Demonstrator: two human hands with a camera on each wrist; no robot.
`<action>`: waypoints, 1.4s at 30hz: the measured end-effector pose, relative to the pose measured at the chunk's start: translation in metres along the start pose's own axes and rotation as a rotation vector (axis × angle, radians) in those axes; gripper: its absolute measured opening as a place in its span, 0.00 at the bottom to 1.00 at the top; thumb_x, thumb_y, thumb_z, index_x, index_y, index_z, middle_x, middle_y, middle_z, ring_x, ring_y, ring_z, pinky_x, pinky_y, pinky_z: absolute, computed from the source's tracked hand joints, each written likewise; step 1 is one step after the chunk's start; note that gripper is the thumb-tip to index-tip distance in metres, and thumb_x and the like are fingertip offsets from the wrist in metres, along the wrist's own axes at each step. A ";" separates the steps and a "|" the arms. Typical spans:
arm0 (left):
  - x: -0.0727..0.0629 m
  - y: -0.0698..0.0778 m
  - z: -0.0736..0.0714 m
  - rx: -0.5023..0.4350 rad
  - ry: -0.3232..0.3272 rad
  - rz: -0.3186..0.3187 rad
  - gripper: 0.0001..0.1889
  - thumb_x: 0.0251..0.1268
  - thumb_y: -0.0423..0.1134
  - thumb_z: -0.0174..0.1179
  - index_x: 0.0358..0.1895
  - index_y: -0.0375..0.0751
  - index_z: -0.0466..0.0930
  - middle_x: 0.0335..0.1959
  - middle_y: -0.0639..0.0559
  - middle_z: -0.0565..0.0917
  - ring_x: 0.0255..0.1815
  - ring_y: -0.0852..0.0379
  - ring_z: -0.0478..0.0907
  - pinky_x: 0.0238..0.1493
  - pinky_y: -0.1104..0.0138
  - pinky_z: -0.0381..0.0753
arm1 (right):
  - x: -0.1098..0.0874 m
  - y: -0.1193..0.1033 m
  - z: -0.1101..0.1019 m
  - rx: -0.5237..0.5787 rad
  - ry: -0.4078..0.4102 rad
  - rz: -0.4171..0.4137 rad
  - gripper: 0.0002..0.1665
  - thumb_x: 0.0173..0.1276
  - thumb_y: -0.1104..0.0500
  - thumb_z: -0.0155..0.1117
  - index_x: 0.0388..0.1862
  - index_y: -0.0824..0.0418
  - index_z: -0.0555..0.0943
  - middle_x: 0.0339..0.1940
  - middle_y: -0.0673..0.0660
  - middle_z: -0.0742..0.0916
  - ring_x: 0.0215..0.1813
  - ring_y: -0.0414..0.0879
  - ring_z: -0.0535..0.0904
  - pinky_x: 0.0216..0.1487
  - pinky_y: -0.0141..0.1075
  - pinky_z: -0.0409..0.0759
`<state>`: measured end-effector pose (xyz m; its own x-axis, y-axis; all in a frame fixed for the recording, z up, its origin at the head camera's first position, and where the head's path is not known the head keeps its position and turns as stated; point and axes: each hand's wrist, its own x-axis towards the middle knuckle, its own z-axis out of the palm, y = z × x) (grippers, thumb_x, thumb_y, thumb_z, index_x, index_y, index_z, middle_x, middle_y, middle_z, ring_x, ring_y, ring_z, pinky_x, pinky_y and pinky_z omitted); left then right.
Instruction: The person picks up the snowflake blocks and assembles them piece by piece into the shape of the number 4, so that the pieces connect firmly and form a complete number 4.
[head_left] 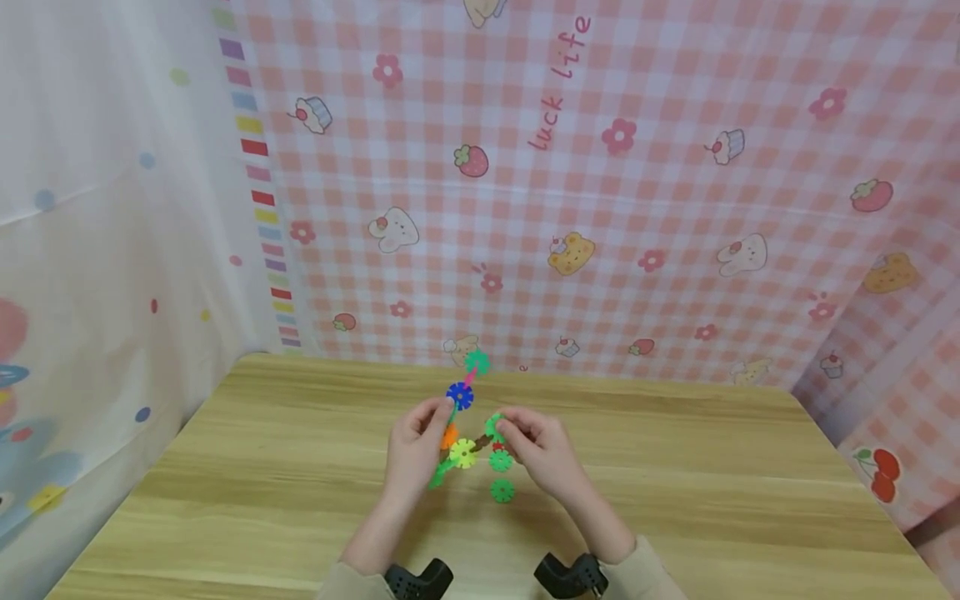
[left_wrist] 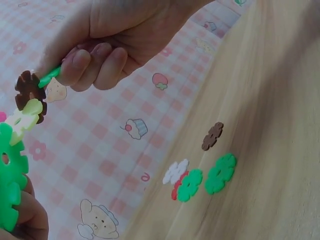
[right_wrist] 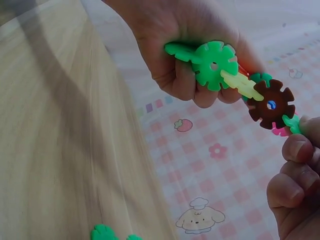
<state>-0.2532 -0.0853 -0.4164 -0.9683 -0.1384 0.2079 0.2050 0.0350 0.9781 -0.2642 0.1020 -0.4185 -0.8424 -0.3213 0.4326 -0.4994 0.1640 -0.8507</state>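
Note:
Several notched plastic snowflake discs are linked into a bent chain between both hands, raised over the table. My left hand (head_left: pixel 412 440) pinches a small green disc (left_wrist: pixel 49 77) joined to a brown disc (right_wrist: pixel 271 104). A pale yellow disc (left_wrist: pixel 25 120) links the brown one to a green disc (right_wrist: pixel 215 65) at my right hand (head_left: pixel 542 446). That hand grips the green end between thumb and fingers. Beyond the left fingertips, a blue disc (head_left: pixel 460 396), a pink one (head_left: pixel 470 379) and a teal-green one (head_left: pixel 477 361) stick up and away. Fingers hide parts of the chain.
Loose discs lie on the wooden table (head_left: pixel 675 467): a green one (left_wrist: pixel 220 173), another green one (left_wrist: pixel 189 185) overlapping a red one (left_wrist: pixel 176 192), a white one (left_wrist: pixel 175 171) and a brown one (left_wrist: pixel 212 136). Behind the table hangs a pink checked cloth (head_left: pixel 525 208).

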 end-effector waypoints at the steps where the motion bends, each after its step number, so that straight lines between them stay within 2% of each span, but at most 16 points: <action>1: 0.001 0.000 -0.001 -0.005 -0.001 -0.009 0.15 0.72 0.42 0.57 0.47 0.31 0.82 0.18 0.54 0.73 0.15 0.63 0.66 0.16 0.74 0.69 | 0.000 0.000 0.000 0.000 -0.001 0.006 0.09 0.73 0.66 0.56 0.42 0.68 0.83 0.15 0.50 0.75 0.17 0.35 0.65 0.18 0.27 0.65; 4: 0.002 -0.001 -0.003 -0.021 0.003 -0.032 0.15 0.72 0.43 0.57 0.48 0.32 0.82 0.19 0.54 0.73 0.15 0.63 0.66 0.16 0.75 0.69 | 0.000 0.000 0.002 -0.006 -0.006 0.026 0.09 0.73 0.68 0.55 0.43 0.68 0.83 0.14 0.52 0.74 0.17 0.35 0.65 0.17 0.26 0.63; 8: 0.003 -0.002 -0.003 -0.032 0.009 -0.026 0.14 0.71 0.42 0.57 0.46 0.32 0.82 0.18 0.53 0.72 0.14 0.63 0.65 0.15 0.75 0.68 | -0.001 -0.003 0.004 -0.014 -0.001 0.040 0.09 0.72 0.70 0.54 0.43 0.70 0.82 0.13 0.56 0.74 0.16 0.34 0.64 0.17 0.25 0.61; 12: 0.004 -0.006 -0.001 -0.022 -0.013 -0.019 0.14 0.72 0.40 0.57 0.45 0.31 0.83 0.16 0.53 0.71 0.13 0.63 0.65 0.14 0.75 0.67 | -0.001 -0.019 0.004 0.001 0.001 0.045 0.09 0.71 0.72 0.54 0.42 0.73 0.82 0.12 0.59 0.74 0.16 0.34 0.64 0.17 0.24 0.62; 15: 0.004 -0.008 0.000 -0.017 -0.012 -0.033 0.13 0.72 0.40 0.56 0.46 0.32 0.82 0.16 0.53 0.71 0.12 0.63 0.64 0.14 0.75 0.66 | -0.002 -0.030 0.004 0.014 0.000 0.050 0.09 0.71 0.72 0.54 0.41 0.74 0.82 0.12 0.58 0.74 0.16 0.33 0.64 0.17 0.24 0.62; 21: 0.005 -0.005 -0.002 -0.022 0.010 -0.066 0.15 0.72 0.43 0.56 0.48 0.33 0.82 0.19 0.53 0.72 0.16 0.62 0.66 0.16 0.75 0.69 | 0.000 -0.029 0.004 0.077 -0.013 0.079 0.09 0.73 0.70 0.53 0.42 0.73 0.81 0.13 0.55 0.75 0.15 0.35 0.65 0.16 0.25 0.62; 27: 0.005 -0.002 -0.006 -0.039 0.003 -0.055 0.16 0.72 0.43 0.56 0.49 0.32 0.81 0.19 0.53 0.73 0.15 0.62 0.67 0.16 0.75 0.69 | 0.000 -0.026 0.000 0.145 -0.083 0.079 0.11 0.75 0.70 0.50 0.46 0.75 0.79 0.19 0.68 0.76 0.15 0.40 0.66 0.14 0.31 0.67; 34: 0.007 -0.001 -0.010 -0.048 0.016 -0.048 0.15 0.72 0.42 0.57 0.48 0.32 0.82 0.20 0.53 0.74 0.16 0.61 0.68 0.16 0.74 0.70 | 0.002 0.012 -0.013 0.118 -0.096 0.189 0.19 0.79 0.57 0.47 0.56 0.70 0.78 0.20 0.57 0.77 0.15 0.37 0.65 0.14 0.30 0.64; 36: 0.008 0.000 -0.010 -0.046 0.022 -0.050 0.15 0.72 0.42 0.57 0.48 0.33 0.82 0.20 0.53 0.74 0.17 0.61 0.68 0.18 0.73 0.71 | 0.003 0.019 -0.020 0.090 -0.098 0.206 0.20 0.79 0.56 0.47 0.55 0.70 0.78 0.21 0.59 0.77 0.16 0.37 0.63 0.15 0.30 0.63; 39: 0.008 0.000 -0.012 -0.029 0.029 -0.050 0.15 0.72 0.42 0.57 0.48 0.33 0.82 0.21 0.53 0.74 0.18 0.62 0.68 0.19 0.74 0.72 | 0.004 0.032 -0.029 0.009 -0.113 0.247 0.19 0.77 0.57 0.52 0.52 0.71 0.80 0.24 0.60 0.78 0.18 0.37 0.64 0.18 0.29 0.64; 42: 0.008 -0.001 -0.013 -0.026 0.044 -0.058 0.14 0.72 0.43 0.57 0.48 0.34 0.83 0.21 0.53 0.74 0.18 0.63 0.68 0.19 0.75 0.72 | 0.002 0.043 -0.038 -0.065 -0.174 0.271 0.15 0.71 0.62 0.60 0.48 0.73 0.81 0.25 0.61 0.81 0.21 0.40 0.70 0.22 0.29 0.70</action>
<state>-0.2595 -0.0992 -0.4151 -0.9716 -0.1829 0.1502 0.1528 0.0000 0.9883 -0.2953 0.1438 -0.4433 -0.9021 -0.4115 0.1303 -0.2779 0.3229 -0.9047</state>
